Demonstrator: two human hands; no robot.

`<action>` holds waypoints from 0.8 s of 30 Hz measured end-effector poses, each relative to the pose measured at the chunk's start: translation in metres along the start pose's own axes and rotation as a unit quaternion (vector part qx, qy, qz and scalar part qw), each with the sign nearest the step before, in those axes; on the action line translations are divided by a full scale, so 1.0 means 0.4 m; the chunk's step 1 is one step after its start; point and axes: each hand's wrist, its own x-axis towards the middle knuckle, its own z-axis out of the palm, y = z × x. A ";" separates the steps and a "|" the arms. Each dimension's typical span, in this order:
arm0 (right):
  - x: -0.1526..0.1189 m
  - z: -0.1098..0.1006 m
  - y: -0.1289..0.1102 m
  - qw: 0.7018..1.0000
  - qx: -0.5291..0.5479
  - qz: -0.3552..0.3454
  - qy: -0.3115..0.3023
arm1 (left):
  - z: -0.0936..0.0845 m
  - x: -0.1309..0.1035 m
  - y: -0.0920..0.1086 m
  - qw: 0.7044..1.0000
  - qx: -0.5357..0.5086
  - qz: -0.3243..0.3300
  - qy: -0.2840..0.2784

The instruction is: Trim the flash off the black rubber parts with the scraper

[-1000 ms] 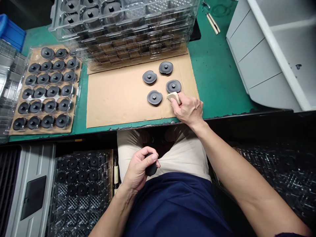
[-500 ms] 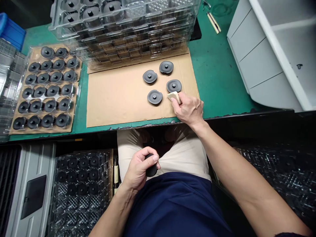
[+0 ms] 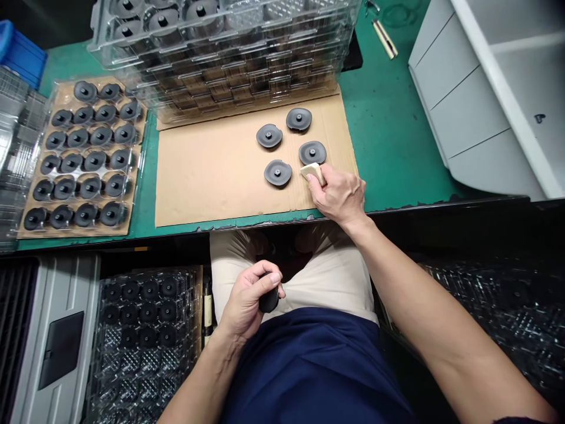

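Note:
Over my lap, my left hand (image 3: 253, 294) grips a dark rounded disc part (image 3: 269, 300), its thumb on top and much of the part covered by fingers. My right hand (image 3: 339, 191) rests at the right front of a cardboard sheet (image 3: 207, 171), pinching a cream-coloured pad (image 3: 313, 172). Just beyond the pad lies a black disc part (image 3: 312, 153) with a raised centre stud. Three similar discs lie near it: a front-left one (image 3: 278, 172), a back-left one (image 3: 269, 136) and a back-right one (image 3: 299, 119).
A clear tray (image 3: 83, 159) of black discs sits at the left of the green bench (image 3: 384, 129). Stacked clear trays (image 3: 238, 65) stand behind the cardboard. A grey-white bin (image 3: 468, 100) is at right. Below the bench edge, another tray (image 3: 141, 330) holds discs.
Both hands stay almost in place. The disc in my left hand has turned slightly. The whole view shifts a little; the discs on the cardboard look unmoved.

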 end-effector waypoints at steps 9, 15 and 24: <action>-0.001 0.000 0.000 1.000 0.007 0.006 -0.002 | -0.003 -0.001 -0.001 1.000 -0.004 -0.001 0.000; 0.000 0.000 0.000 1.000 0.007 0.006 -0.002 | -0.003 -0.001 0.002 1.000 -0.002 -0.005 0.004; 0.000 0.000 0.000 1.000 -0.001 0.004 0.002 | -0.001 -0.001 0.004 1.000 -0.001 -0.005 0.006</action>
